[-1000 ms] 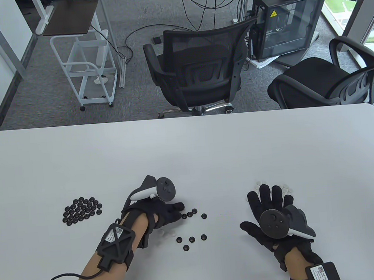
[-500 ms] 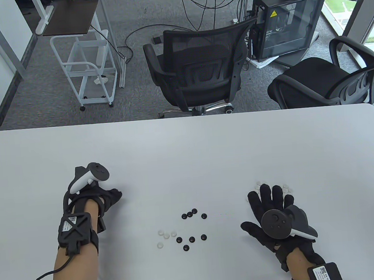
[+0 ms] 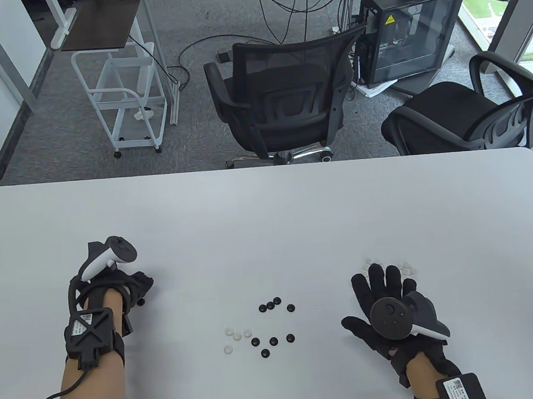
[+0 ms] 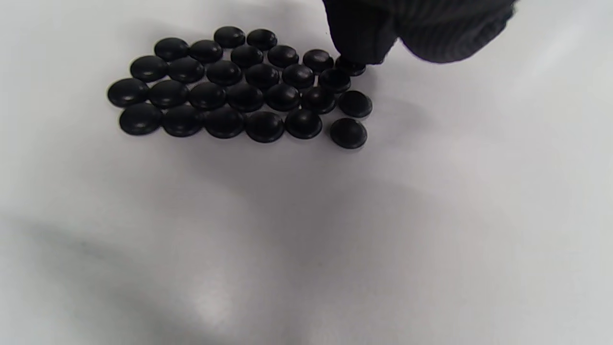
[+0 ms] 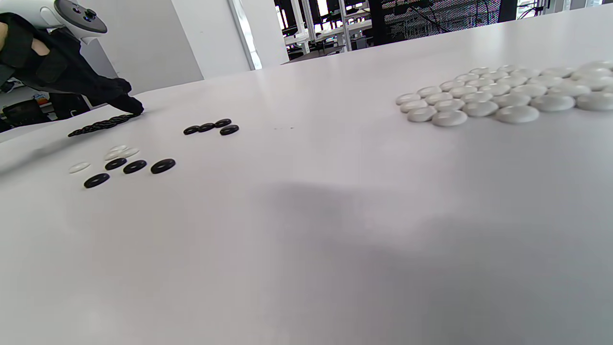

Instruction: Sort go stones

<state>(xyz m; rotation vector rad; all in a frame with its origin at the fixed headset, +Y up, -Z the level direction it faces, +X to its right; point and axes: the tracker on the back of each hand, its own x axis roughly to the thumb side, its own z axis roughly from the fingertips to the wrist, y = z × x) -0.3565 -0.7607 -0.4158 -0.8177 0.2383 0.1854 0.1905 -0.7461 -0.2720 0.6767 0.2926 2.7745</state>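
- Left hand [image 3: 132, 285]: now over at the black pile [image 4: 239, 86], away from the loose stones [image 3: 270, 322] at table centre; fingertips [image 4: 359, 38] touch an edge stone, pinch or release unclear.
- Right hand [image 3: 382, 292]: unmoved, flat and spread, holding nothing, beside the white pile [image 5: 503, 93].
- Outstanding: eight black and four white stones [image 3: 236, 337], a small remainder.

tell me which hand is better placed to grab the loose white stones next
Right, likely. The right hand lies open, flat by the white pile, while the left hand is at the black pile setting down a stone. The loose white stones lie between them.
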